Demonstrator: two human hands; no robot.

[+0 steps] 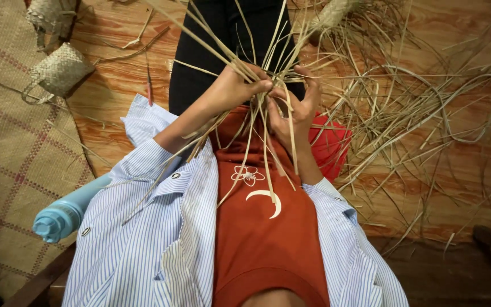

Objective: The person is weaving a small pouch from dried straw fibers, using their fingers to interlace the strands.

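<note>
— Above the lap, a bundle of pale straw strips (265, 99) is being gripped by both hands, right at the crossing point.

— And each grip?

— The left hand (240, 85) is closed tight on the strips; the right hand (296, 111) has fingers curled round them, thumb pressed in.

— Surroundings?

— Loose straw (427, 113) is scattered on the wooden floor (120, 74), small woven baskets (58, 68) are seen by a woven mat (12, 153), a blue bottle (66, 213) alongside.
</note>
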